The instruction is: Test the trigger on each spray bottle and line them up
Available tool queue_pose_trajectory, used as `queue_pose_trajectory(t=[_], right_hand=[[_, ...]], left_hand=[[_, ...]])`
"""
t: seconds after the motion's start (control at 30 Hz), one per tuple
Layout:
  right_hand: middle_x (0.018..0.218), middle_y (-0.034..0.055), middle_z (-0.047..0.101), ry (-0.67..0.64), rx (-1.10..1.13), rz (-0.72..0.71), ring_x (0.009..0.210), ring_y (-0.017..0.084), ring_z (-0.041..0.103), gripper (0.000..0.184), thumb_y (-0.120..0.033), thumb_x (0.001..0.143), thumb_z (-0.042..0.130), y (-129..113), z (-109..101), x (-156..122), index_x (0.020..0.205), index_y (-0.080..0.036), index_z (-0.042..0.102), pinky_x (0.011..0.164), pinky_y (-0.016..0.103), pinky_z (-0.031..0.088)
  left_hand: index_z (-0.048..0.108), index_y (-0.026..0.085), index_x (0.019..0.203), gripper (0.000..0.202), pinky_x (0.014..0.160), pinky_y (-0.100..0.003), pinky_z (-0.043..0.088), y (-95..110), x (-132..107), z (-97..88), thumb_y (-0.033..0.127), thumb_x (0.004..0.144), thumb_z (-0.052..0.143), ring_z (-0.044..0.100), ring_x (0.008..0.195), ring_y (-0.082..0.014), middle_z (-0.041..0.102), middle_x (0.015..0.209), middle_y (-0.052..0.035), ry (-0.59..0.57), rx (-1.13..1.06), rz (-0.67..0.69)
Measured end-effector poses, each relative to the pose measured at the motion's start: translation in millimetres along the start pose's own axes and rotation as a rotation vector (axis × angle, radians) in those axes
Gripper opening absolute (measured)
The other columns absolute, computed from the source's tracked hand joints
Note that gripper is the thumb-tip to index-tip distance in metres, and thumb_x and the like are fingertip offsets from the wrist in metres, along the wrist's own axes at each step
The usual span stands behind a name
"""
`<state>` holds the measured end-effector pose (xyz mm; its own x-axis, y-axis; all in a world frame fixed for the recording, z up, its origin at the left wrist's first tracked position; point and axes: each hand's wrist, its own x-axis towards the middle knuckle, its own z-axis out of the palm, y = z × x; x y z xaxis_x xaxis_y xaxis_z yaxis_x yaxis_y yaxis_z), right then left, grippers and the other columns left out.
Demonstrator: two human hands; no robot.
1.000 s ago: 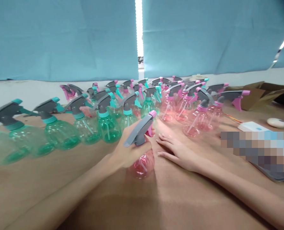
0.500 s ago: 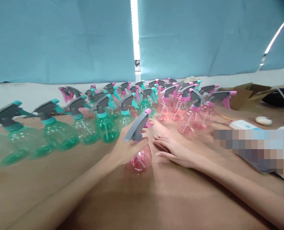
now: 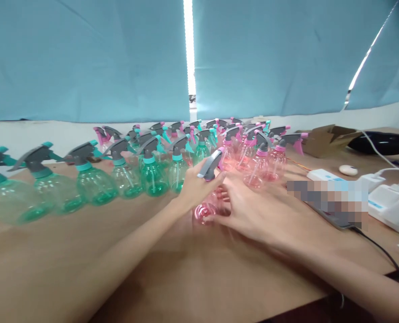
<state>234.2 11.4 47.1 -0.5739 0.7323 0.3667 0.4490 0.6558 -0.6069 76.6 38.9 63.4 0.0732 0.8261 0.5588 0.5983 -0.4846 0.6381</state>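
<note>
My left hand (image 3: 197, 186) is wrapped round the neck of a pink spray bottle (image 3: 206, 207) with a grey trigger head, tilted up off the brown table (image 3: 172, 278). Coming in from the right, my right hand (image 3: 249, 204) has its fingers curled against the bottle's body. Behind them stand rows of the same kind of bottle: green spray bottles (image 3: 95, 181) on the left, pink spray bottles (image 3: 258, 163) on the right.
A white power strip and white adapters (image 3: 388, 202) with cables lie at the right, beside a blurred flat thing. A cardboard piece (image 3: 327, 139) and a black object (image 3: 381, 142) sit at the far right. Blue curtains hang behind. The table's front edge runs at lower right.
My right hand left the tabletop and closed in on the pink bottle's body. The left hand moved the bottle farther from me and lifted it. The view has shifted right.
</note>
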Motion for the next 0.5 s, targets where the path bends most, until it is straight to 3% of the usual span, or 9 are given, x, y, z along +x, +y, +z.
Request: queue_pose_trajectory(t=[0.1, 0.17, 0.23, 0.33, 0.5], right_hand=[[0.12, 0.0103, 0.061, 0.064, 0.032, 0.015, 0.105, 0.031, 0.062, 0.069, -0.049, 0.076, 0.07, 22, 4, 4, 0.134, -0.026, 0.041, 0.085, 0.047, 0.054], [0.117, 0.0121, 0.061, 0.136, 0.005, 0.037, 0.106, 0.03, 0.061, 0.071, -0.05, 0.077, 0.069, 43, 10, 10, 0.135, -0.024, 0.038, 0.086, 0.047, 0.052], [0.119, 0.0126, 0.059, 0.154, -0.016, 0.025, 0.109, 0.031, 0.059, 0.075, -0.052, 0.076, 0.069, 63, 16, 20, 0.136, -0.024, 0.035, 0.088, 0.049, 0.05], [0.122, 0.0136, 0.059, 0.151, -0.002, 0.039, 0.11, 0.031, 0.059, 0.075, -0.054, 0.075, 0.069, 85, 23, 38, 0.134, -0.022, 0.035, 0.088, 0.049, 0.049], [0.128, 0.0147, 0.057, 0.142, -0.002, 0.091, 0.114, 0.031, 0.058, 0.071, -0.05, 0.076, 0.07, 95, 27, 65, 0.133, -0.023, 0.038, 0.092, 0.05, 0.046]], left_hand=[[0.054, 0.02, 0.123, 0.042, 0.076, -0.029, 0.048, -4, 5, -3.4, 0.038, 0.085, 0.058, 0.06, 0.08, -0.015, 0.066, 0.091, -0.0011, -0.038, 0.017, 0.046], [0.05, 0.019, 0.126, 0.044, 0.089, -0.033, 0.046, -11, -1, -10.1, 0.04, 0.087, 0.055, 0.058, 0.105, -0.019, 0.062, 0.116, -0.0066, -0.032, 0.014, 0.071], [0.049, 0.018, 0.124, 0.04, 0.094, -0.035, 0.045, -19, -17, -18.3, 0.039, 0.091, 0.05, 0.055, 0.113, -0.0202, 0.058, 0.123, -0.0088, -0.008, 0.025, 0.049], [0.053, 0.018, 0.109, 0.024, 0.09, -0.036, 0.048, -30, -48, -28.3, 0.034, 0.093, 0.046, 0.059, 0.105, -0.0197, 0.061, 0.11, -0.007, -0.056, 0.086, -0.018], [0.054, 0.02, 0.094, 0.01, 0.067, -0.028, 0.051, -35, -79, -30.1, 0.026, 0.091, 0.047, 0.061, 0.077, -0.0148, 0.063, 0.094, -0.0024, -0.218, 0.128, -0.095]])
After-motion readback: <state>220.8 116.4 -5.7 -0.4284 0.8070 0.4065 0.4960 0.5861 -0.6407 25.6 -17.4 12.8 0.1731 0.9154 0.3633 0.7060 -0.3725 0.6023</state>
